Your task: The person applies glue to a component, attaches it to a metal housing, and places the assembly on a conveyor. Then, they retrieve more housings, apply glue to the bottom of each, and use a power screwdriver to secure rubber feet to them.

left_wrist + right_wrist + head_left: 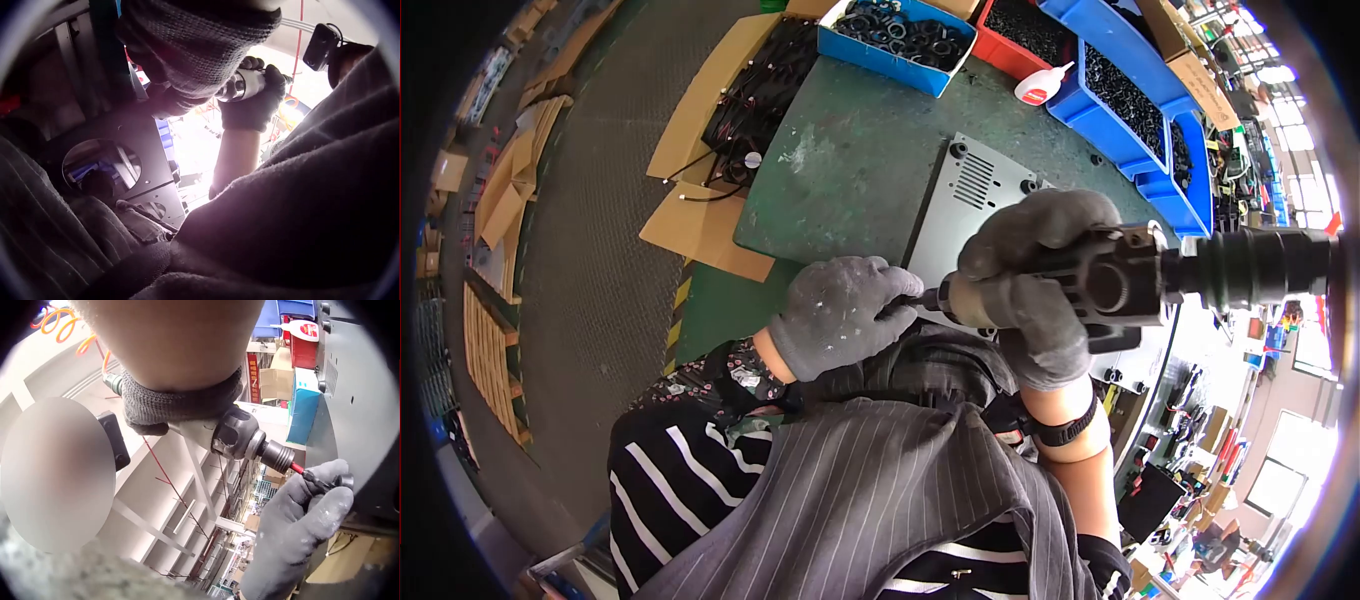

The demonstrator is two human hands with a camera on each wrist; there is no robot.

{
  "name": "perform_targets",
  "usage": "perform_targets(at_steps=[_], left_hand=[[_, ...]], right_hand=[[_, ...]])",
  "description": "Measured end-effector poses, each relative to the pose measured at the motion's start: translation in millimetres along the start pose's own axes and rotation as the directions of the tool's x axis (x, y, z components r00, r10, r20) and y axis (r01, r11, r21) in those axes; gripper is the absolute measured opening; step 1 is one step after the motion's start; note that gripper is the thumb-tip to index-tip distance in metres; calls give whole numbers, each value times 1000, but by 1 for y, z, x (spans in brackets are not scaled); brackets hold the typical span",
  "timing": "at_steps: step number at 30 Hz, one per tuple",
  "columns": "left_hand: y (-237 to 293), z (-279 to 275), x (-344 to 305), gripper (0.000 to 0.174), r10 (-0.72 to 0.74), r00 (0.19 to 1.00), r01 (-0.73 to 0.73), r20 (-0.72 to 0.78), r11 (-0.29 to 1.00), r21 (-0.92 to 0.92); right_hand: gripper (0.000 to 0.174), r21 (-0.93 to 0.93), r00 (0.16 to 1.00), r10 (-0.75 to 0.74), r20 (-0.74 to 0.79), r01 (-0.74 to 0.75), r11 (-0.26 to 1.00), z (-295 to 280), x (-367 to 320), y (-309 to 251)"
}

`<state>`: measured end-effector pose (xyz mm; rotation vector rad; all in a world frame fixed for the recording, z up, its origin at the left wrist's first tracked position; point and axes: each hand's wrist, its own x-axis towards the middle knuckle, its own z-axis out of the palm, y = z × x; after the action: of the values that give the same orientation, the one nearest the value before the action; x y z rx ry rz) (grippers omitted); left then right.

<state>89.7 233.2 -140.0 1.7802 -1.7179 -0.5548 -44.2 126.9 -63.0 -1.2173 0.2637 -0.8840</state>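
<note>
The gloved right hand (1040, 290) grips a dark power driver (1120, 280), whose nose points left toward the other hand. In the right wrist view a red-and-black bit (300, 469) runs from the driver's chuck (277, 456) to the left hand's fingertips. There the gloved left hand (297, 531) pinches a small round black part (344, 481) at the bit's tip, beside a grey metal panel (362, 400). From the head view, the left hand (845, 312) is at the panel's (960, 210) near edge. Round black feet (958, 150) stand on the panel.
On the green table (840, 160) are a blue box of black rings (897, 65), a red bin (1012, 60), blue bins of small black parts (1120, 110) and a white-and-red bottle (1042, 85). A cardboard box with cables (690, 110) lies at the left.
</note>
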Motion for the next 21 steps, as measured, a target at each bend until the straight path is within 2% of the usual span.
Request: perform_targets(at_steps=[3, 6, 8, 12, 14, 18, 20, 21], left_hand=[[-3, 5, 0, 21, 39, 996, -39, -84, 999, 9], [-5, 6, 0, 24, 51, 995, -54, -80, 998, -35], [-3, 2, 0, 28, 40, 998, -40, -51, 999, -10], [2, -2, 2, 31, 13, 1000, -14, -16, 999, -50], [5, -6, 2, 29, -5, 999, -3, -52, 988, -152], [8, -9, 1, 22, -2, 1000, 2, 2, 987, -163], [6, -3, 0, 16, 87, 986, -106, -144, 985, -133], [6, -3, 0, 16, 88, 986, -107, -143, 985, -132]], right_hand=[[38, 52, 998, -39, -56, 42, 998, -4, 0, -1], [38, -35, 993, -20, -114, 16, 999, -2, -1, -6], [37, -36, 996, -55, -72, 52, 998, -10, 0, -1], [35, 57, 990, -100, -98, 106, 993, -10, -3, -4], [35, 87, 987, -94, -130, 105, 991, -10, -5, -8], [34, 114, 979, -136, -155, 155, 981, -12, -7, -13], [35, 87, 970, -165, -177, 183, 979, -15, -9, -15], [35, 87, 970, -166, -178, 184, 979, -16, -10, -15]])
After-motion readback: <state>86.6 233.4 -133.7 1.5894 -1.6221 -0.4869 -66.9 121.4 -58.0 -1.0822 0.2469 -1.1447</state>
